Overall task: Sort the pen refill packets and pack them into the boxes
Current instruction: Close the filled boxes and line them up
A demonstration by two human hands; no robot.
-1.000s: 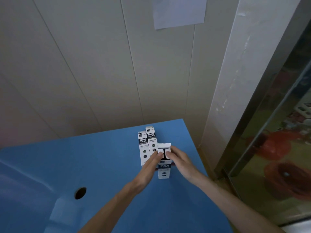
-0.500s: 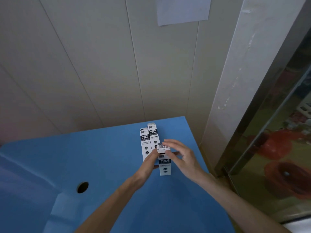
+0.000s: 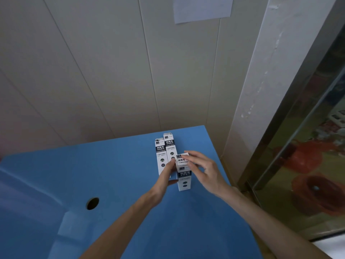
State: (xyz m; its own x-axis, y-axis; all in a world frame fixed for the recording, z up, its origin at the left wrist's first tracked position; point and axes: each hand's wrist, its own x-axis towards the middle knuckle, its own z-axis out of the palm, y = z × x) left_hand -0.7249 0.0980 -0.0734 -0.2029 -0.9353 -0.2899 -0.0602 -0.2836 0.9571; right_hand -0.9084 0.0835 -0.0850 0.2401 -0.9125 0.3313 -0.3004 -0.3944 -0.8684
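Three tall white pen refill boxes with dark bands stand upright on the blue table (image 3: 121, 165) near its far right corner. The left box (image 3: 160, 156) and the middle box (image 3: 169, 144) stand side by side, close against the front box (image 3: 184, 181). My left hand (image 3: 165, 177) holds the front box by its left side, fingers up along it and thumb near its front. My right hand (image 3: 204, 170) has its fingers laid over that box's closed top end. No loose packets are visible.
A round hole (image 3: 92, 203) is cut in the table at the left. A panelled wall rises right behind the table, with a paper sheet (image 3: 202, 8) stuck high on it. A pale pillar (image 3: 261, 90) and a glass door (image 3: 317, 146) stand to the right.
The white flap that stood open on the front box is now folded down. My right hand moved up onto the box's top, and the view shifted slightly.
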